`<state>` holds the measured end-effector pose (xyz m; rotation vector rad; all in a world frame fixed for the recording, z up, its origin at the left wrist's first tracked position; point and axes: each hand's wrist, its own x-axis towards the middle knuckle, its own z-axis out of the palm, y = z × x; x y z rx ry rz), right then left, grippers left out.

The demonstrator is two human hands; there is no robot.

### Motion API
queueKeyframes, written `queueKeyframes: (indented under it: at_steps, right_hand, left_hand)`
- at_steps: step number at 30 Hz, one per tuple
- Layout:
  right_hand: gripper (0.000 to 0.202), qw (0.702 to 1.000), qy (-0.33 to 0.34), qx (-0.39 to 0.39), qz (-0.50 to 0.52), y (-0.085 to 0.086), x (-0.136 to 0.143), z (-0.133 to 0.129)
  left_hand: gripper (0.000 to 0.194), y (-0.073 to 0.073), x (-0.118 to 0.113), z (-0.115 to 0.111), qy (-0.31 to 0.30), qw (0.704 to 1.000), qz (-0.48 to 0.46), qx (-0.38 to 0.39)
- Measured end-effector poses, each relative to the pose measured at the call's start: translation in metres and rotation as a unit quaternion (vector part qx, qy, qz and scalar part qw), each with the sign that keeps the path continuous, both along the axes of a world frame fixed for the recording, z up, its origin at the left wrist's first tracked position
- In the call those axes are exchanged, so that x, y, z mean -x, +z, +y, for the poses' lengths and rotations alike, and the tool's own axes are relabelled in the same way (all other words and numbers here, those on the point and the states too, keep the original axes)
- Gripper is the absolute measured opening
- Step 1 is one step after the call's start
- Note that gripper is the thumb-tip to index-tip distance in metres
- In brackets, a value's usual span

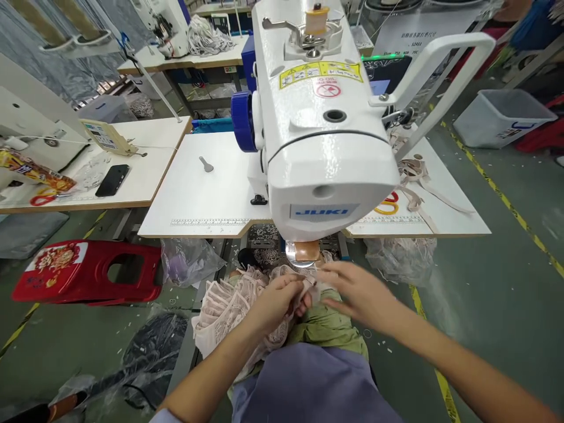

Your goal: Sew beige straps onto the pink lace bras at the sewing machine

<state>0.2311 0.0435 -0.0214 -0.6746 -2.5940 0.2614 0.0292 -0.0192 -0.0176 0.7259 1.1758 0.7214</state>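
My left hand (282,299) is closed, pinching an edge of pale pink lace fabric (311,283) just below the sewing machine's head. Fingers apart and stretched toward that edge, my right hand (355,291) is beside it; I see nothing held in it. A pile of pale pink lace garments (231,305) lies over my lap, to the left of my hands. Above them stands a white JUKI sewing machine (328,153), whose needle area is hidden behind its front and a tan-covered plate (304,252).
The white sewing table (198,182) bears a small grey piece (206,164) at left. Red and yellow scissors (388,204) and beige straps (414,176) lie at right. A red stool (88,272) is on the floor at left. A grey bin (502,120) stands at right.
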Motion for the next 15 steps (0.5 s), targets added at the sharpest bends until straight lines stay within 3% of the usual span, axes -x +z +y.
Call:
queueKeyframes:
  at_steps: [2, 3, 5, 7, 8, 9, 10, 11, 13, 14, 15]
  right_hand:
    - [0.028, 0.997, 0.076, 0.026, -0.002, -0.012, 0.012, -0.012]
    - [0.029, 0.997, 0.07, 0.043, 0.0, -0.017, 0.013, -0.012]
    - [0.025, 0.995, -0.013, 0.098, 0.02, -0.024, 0.006, -0.005]
    - [0.02, 0.967, -0.147, 0.194, 0.07, -0.027, -0.005, 0.005]
    - [0.023, 0.936, -0.207, 0.263, 0.111, -0.026, -0.008, 0.007]
    - [0.029, 0.89, -0.249, 0.346, 0.162, -0.024, -0.008, 0.007]
    - [0.035, 0.83, -0.267, 0.438, 0.218, -0.022, -0.006, 0.004]
    - [0.04, 0.759, -0.267, 0.529, 0.271, -0.019, -0.001, -0.001]
    - [0.047, 0.614, -0.23, 0.673, 0.341, -0.012, 0.013, -0.017]
    - [0.048, 0.56, -0.206, 0.72, 0.354, -0.007, 0.02, -0.026]
    - [0.048, 0.526, -0.184, 0.749, 0.358, -0.002, 0.026, -0.034]
  left_hand:
    - [0.029, 0.002, 0.003, 0.0, -0.058, 0.998, 0.01, 0.005]
    - [0.027, 0.001, 0.004, -0.002, -0.064, 0.997, 0.031, -0.006]
    - [0.023, -0.007, 0.007, -0.011, -0.01, 0.988, 0.131, -0.082]
    - [0.025, -0.024, 0.006, -0.024, 0.092, 0.944, 0.251, -0.194]
    - [0.031, -0.034, 0.002, -0.031, 0.121, 0.928, 0.27, -0.228]
    - [0.041, -0.044, -0.004, -0.036, 0.122, 0.936, 0.238, -0.231]
    - [0.057, -0.053, -0.012, -0.04, 0.082, 0.963, 0.15, -0.206]
    - [0.074, -0.061, -0.022, -0.043, 0.047, 0.983, 0.042, -0.172]
    - [0.098, -0.071, -0.042, -0.047, 0.025, 0.984, -0.131, -0.122]
    - [0.105, -0.073, -0.05, -0.049, 0.045, 0.976, -0.177, -0.121]
    - [0.11, -0.074, -0.055, -0.052, 0.072, 0.97, -0.188, -0.138]
